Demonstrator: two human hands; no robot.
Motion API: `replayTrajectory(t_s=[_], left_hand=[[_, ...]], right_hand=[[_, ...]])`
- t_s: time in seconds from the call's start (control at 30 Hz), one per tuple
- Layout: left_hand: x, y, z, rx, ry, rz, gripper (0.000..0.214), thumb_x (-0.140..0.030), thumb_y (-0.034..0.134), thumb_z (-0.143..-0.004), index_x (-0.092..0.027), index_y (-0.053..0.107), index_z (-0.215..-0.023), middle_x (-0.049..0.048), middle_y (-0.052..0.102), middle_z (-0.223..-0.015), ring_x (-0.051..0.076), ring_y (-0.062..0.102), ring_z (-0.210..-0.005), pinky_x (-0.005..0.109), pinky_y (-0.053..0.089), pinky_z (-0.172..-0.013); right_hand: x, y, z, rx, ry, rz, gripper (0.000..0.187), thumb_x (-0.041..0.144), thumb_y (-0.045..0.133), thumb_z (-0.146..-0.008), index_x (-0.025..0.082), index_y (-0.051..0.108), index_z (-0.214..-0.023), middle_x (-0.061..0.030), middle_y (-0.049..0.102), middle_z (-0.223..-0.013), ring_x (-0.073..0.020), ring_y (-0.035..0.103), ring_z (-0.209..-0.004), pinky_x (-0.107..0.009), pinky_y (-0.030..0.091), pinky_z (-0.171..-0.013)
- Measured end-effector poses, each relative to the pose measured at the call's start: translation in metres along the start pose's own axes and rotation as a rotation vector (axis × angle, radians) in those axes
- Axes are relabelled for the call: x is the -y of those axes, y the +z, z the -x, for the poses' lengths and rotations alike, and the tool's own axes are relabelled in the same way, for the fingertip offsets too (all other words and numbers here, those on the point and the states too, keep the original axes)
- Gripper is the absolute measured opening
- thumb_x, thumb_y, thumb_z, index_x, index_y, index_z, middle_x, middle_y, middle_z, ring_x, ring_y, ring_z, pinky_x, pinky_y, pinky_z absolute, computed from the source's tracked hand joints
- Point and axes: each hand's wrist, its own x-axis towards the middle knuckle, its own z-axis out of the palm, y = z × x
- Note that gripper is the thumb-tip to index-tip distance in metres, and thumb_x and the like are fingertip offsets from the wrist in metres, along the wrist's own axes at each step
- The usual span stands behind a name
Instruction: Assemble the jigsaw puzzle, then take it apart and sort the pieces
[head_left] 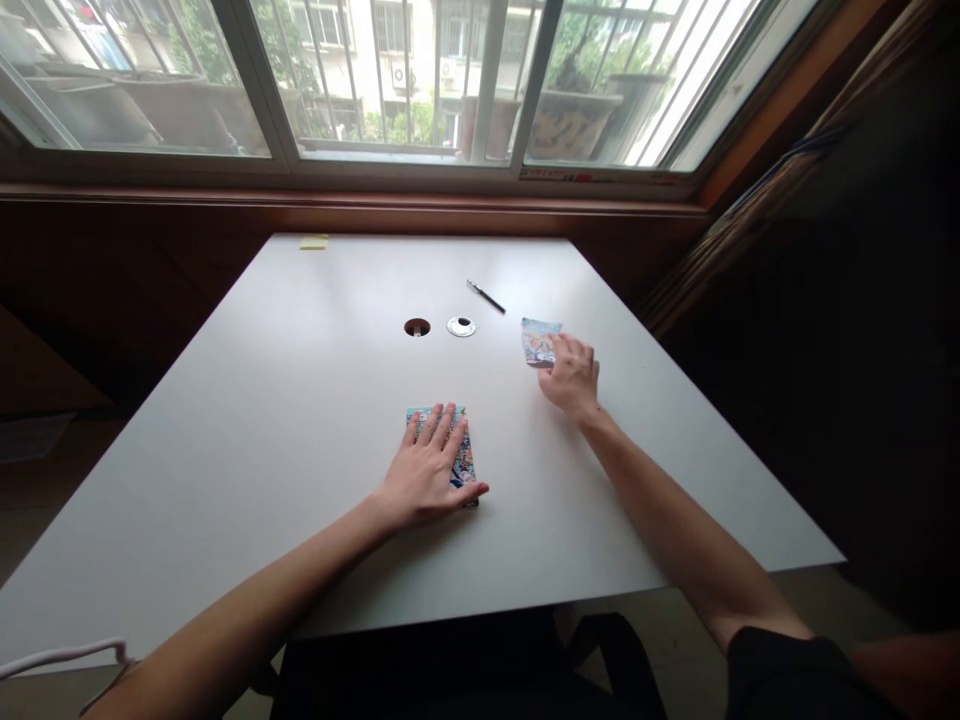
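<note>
My left hand (429, 462) lies flat with fingers stretched out on a colourful printed card or small booklet (465, 462) near the middle of the white table (285, 400). My right hand (571, 376) is further right, fingers curled and pinching the near edge of a second colourful card (537, 338), which rests on the table.
A black pen (486, 297) lies beyond the cards. A round cable hole (417, 327) and its white cap (461, 326) sit mid-table. A yellow sticky pad (314, 242) is at the far edge. A window runs behind; dark furniture stands at the right.
</note>
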Motion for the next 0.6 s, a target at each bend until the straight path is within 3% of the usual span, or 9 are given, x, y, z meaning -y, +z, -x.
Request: replayTrajectory(t_s=[0.13, 0.23, 0.37, 0.43, 0.53, 0.6], left_hand=[[0.007, -0.007, -0.009, -0.058, 0.002, 0.101, 0.094, -0.077, 0.034, -0.090, -0.014, 0.022, -0.158, 0.0147, 0.012, -0.166, 0.032, 0.008, -0.155, 0.055, 0.002, -0.125], [0.018, -0.015, -0.008, -0.215, -0.056, 0.205, 0.078, -0.064, 0.034, -0.097, -0.016, 0.022, -0.158, 0.0125, 0.018, -0.166, 0.028, 0.012, -0.154, 0.052, 0.002, -0.126], [0.040, -0.022, 0.010, -0.410, -0.252, 0.435, 0.061, -0.049, 0.031, -0.102, -0.016, 0.030, -0.154, 0.0131, 0.031, -0.161, 0.026, 0.025, -0.151, 0.052, 0.017, -0.125], [0.049, -0.024, 0.020, -0.432, -0.342, 0.549, 0.060, -0.048, 0.031, -0.102, -0.015, 0.033, -0.152, 0.0145, 0.035, -0.158, 0.027, 0.029, -0.149, 0.051, 0.023, -0.123], [0.055, -0.023, 0.028, -0.449, -0.411, 0.636, 0.057, -0.045, 0.031, -0.102, -0.016, 0.036, -0.150, 0.0138, 0.037, -0.156, 0.027, 0.031, -0.147, 0.052, 0.024, -0.123], [0.055, -0.023, 0.028, -0.477, -0.408, 0.643, 0.054, -0.043, 0.031, -0.102, -0.017, 0.037, -0.149, 0.0129, 0.039, -0.155, 0.026, 0.033, -0.146, 0.051, 0.025, -0.123]], right_hand=[[-0.024, 0.009, -0.017, 0.073, 0.006, 0.046, 0.038, 0.016, 0.048, -0.086, 0.016, 0.071, -0.116, -0.0145, 0.071, -0.119, -0.0285, 0.057, -0.109, -0.040, 0.040, -0.088], [-0.020, 0.001, -0.012, 0.052, -0.027, 0.020, 0.033, 0.020, 0.046, -0.091, 0.016, 0.075, -0.108, -0.0136, 0.075, -0.109, -0.0272, 0.062, -0.100, -0.039, 0.041, -0.087], [0.020, -0.028, 0.022, 0.008, -0.167, -0.055, 0.034, 0.024, 0.044, -0.098, 0.018, 0.072, -0.116, -0.0110, 0.072, -0.120, -0.0255, 0.063, -0.109, -0.038, 0.042, -0.094], [0.048, -0.044, 0.050, -0.034, -0.392, -0.145, 0.031, 0.022, 0.046, -0.099, 0.018, 0.070, -0.118, -0.0104, 0.072, -0.120, -0.0249, 0.063, -0.109, -0.038, 0.043, -0.094], [0.087, -0.055, 0.097, 0.022, -0.625, -0.137, 0.028, 0.017, 0.052, -0.095, 0.018, 0.070, -0.117, -0.0092, 0.072, -0.119, -0.0252, 0.062, -0.108, -0.039, 0.044, -0.090], [0.103, -0.053, 0.122, 0.099, -0.671, -0.095, 0.026, 0.015, 0.054, -0.092, 0.016, 0.071, -0.112, -0.0088, 0.074, -0.110, -0.0244, 0.063, -0.098, -0.038, 0.045, -0.083]])
